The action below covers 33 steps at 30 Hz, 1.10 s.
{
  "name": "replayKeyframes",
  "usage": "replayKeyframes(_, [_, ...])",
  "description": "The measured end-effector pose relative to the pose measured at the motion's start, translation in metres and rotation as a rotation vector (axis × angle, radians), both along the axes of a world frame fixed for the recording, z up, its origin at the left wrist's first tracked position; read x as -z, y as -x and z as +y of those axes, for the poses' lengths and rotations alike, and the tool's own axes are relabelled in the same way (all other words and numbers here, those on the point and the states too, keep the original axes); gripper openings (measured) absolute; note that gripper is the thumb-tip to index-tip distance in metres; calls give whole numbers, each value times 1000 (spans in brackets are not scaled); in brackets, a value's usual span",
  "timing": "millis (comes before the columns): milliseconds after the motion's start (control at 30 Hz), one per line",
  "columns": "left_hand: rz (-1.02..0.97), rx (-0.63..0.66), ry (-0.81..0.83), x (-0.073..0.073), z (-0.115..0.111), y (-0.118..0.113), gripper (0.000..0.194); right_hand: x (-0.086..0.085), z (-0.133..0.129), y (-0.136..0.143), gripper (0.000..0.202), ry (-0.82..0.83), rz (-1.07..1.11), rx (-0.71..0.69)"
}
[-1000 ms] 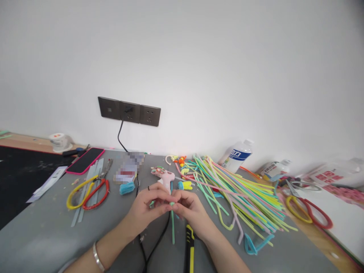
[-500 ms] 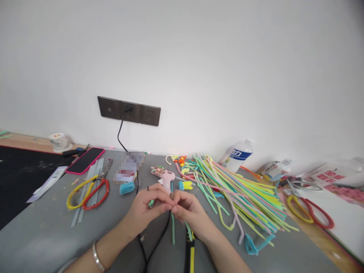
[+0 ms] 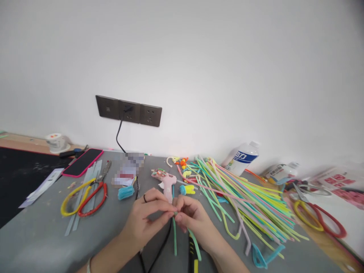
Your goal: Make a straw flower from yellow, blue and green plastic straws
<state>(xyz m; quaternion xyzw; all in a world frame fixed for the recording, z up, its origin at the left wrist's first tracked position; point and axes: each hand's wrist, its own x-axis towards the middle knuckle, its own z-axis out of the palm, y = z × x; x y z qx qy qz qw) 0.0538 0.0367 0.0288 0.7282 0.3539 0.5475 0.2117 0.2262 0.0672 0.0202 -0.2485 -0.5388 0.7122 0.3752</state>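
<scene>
My left hand and my right hand meet in the middle over the grey table, thumbs and forefingers pinched together on a light green pipe cleaner. One end hangs below my right hand; a small green bit shows between the fingertips. Another green length hangs or lies just under the fingers; whether it is the same piece I cannot tell. Right behind my hands lies a pink glue gun, its lower part hidden by my fingers. A black-and-yellow handled tool lies partly beneath my right hand.
To the right spreads a pile of coloured pipe cleaners, with a bent blue piece nearby. Red-and-yellow scissors and a phone lie left. Bottles stand by the wall. A black cable runs beneath my hands.
My hands remain pinched together, with the fingers slightly shifted and a green bit now showing between the tips. The hanging green end shows longer below my right hand. The view has shifted slightly.
</scene>
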Motion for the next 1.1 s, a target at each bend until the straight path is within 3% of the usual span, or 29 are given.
replayKeyframes(233, [-7, 41, 109, -2, -4, -1, 11, -2, -7, -2, 37, 89, -38, -85])
replayKeyframes(367, [64, 101, 67, 1, -1, 2, 12, 0, -7, -7, 40, 158, -59, -138])
replayKeyframes(567, [171, 99, -85, 2, 6, 9, 12, 1, -3, -10, 39, 243, -56, -179])
replayKeyframes(667, [166, 101, -85, 2, 7, 11, 14, 5, -2, -9, 36, 255, -50, -192])
replayKeyframes(900, [-218, 170, 340, 17, 7, 2, 9, 16, -3, -6, 32, 223, 51, -165])
replayKeyframes(1100, [-336, 170, 500, 19, 10, -1, 17, 9, -4, -1, 36, 191, 3, -107])
